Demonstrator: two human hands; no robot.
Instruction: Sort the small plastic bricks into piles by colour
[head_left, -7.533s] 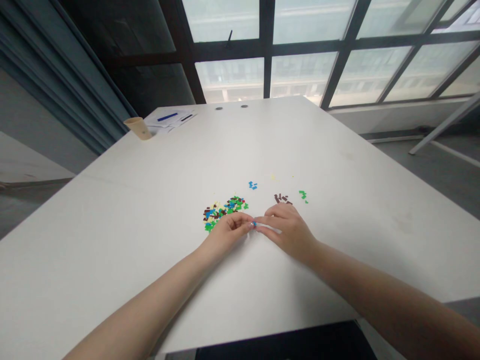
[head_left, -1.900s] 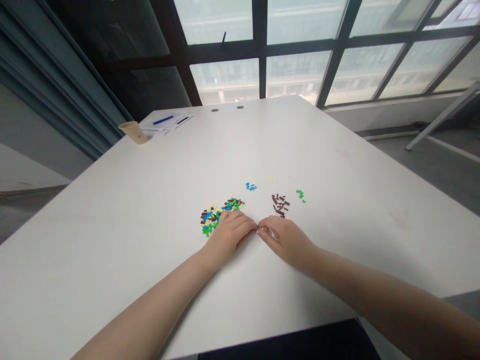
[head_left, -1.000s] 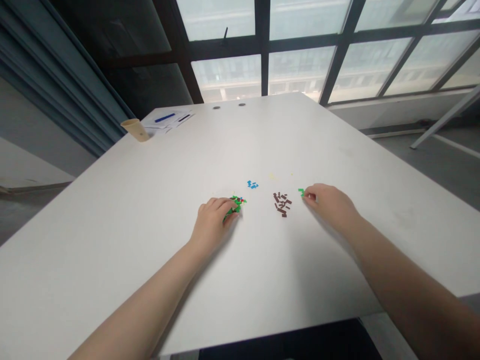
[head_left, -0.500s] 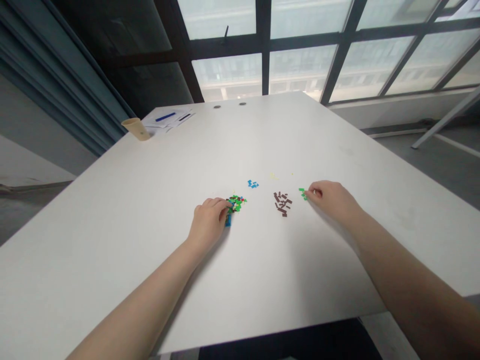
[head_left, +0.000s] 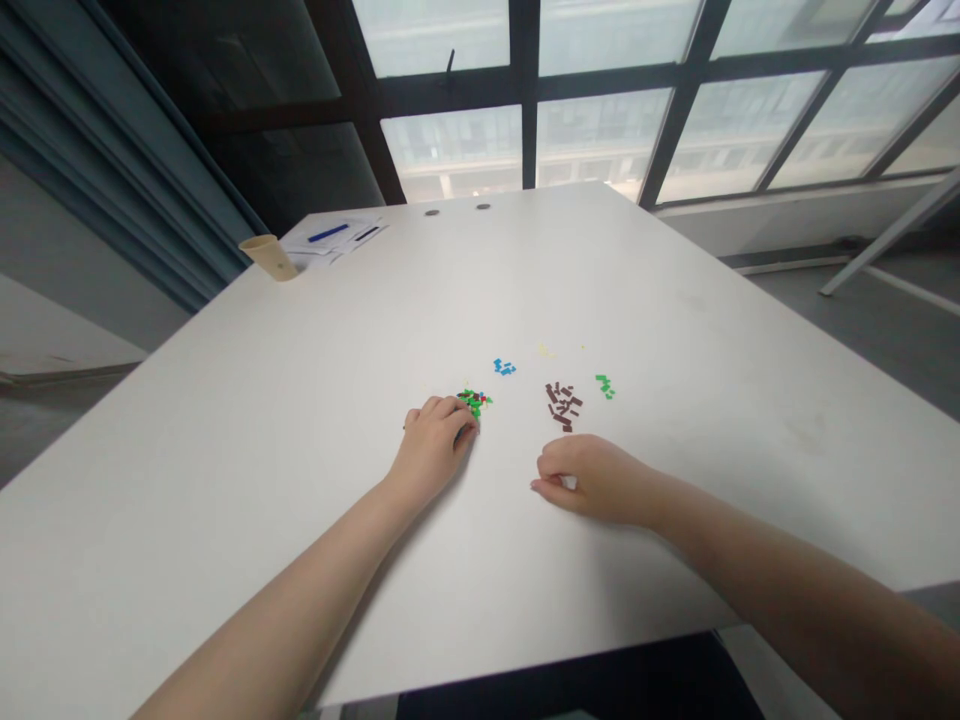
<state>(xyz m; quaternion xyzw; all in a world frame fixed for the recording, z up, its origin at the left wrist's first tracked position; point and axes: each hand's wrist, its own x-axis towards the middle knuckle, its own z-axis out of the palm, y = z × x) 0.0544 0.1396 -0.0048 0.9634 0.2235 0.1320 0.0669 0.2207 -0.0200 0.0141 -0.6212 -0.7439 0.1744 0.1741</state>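
My left hand [head_left: 431, 440] rests on the table with its fingers curled over the near left side of a mixed heap of small toy bricks [head_left: 474, 400], mostly green with bits of red, blue and brown. What lies under its fingers is mostly hidden. My right hand [head_left: 592, 480] hovers over the table below a group of brown bricks [head_left: 562, 405], its fingers bent and thumb tip close to them; nothing shows between the tips. Small sorted groups lie around: blue bricks [head_left: 504, 368], green bricks [head_left: 605, 386] and tiny pale yellow pieces [head_left: 545, 351].
On the white table [head_left: 450, 290], a tan paper cup [head_left: 270, 258] leans at the far left edge beside papers [head_left: 311, 245] with a blue pen [head_left: 328, 233]. Two round inserts sit near the back edge. Windows stand behind the table and a blue curtain hangs at left.
My right hand has left the green bricks and moved left and toward me, below the brown ones. My left hand has shifted slightly right, covering the blue piece at the heap's near side.
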